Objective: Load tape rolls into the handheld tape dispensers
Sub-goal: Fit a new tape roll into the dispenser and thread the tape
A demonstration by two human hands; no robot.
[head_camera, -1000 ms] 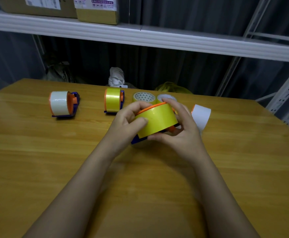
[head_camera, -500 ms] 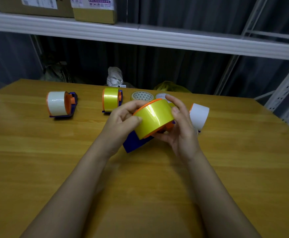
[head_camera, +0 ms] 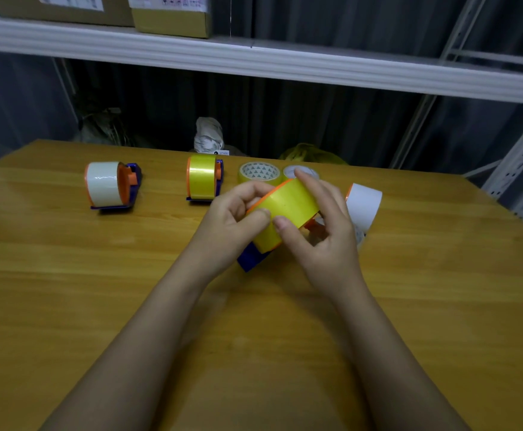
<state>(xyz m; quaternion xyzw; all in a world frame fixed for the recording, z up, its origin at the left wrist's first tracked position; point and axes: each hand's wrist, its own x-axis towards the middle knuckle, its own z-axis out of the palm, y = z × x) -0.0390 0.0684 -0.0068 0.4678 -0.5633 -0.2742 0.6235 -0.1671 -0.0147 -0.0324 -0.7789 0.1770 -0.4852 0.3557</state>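
I see left hand (head_camera: 232, 219) fingers clamped on yellow tape roll (head_camera: 285, 209) | right hand (head_camera: 325, 225) fingers likewise | blue dispenser (head_camera: 251, 259) under roll, above surface (head_camera: 98, 275)

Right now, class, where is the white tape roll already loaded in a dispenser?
In the head view, the white tape roll stands in its blue dispenser at the table's far left, left of the loaded yellow roll, apart from both hands.

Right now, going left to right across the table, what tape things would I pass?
White-tape dispenser → yellow-tape dispenser → loose roll with triangle-patterned core → yellow-tape dispenser held in both hands → white roll at far right.
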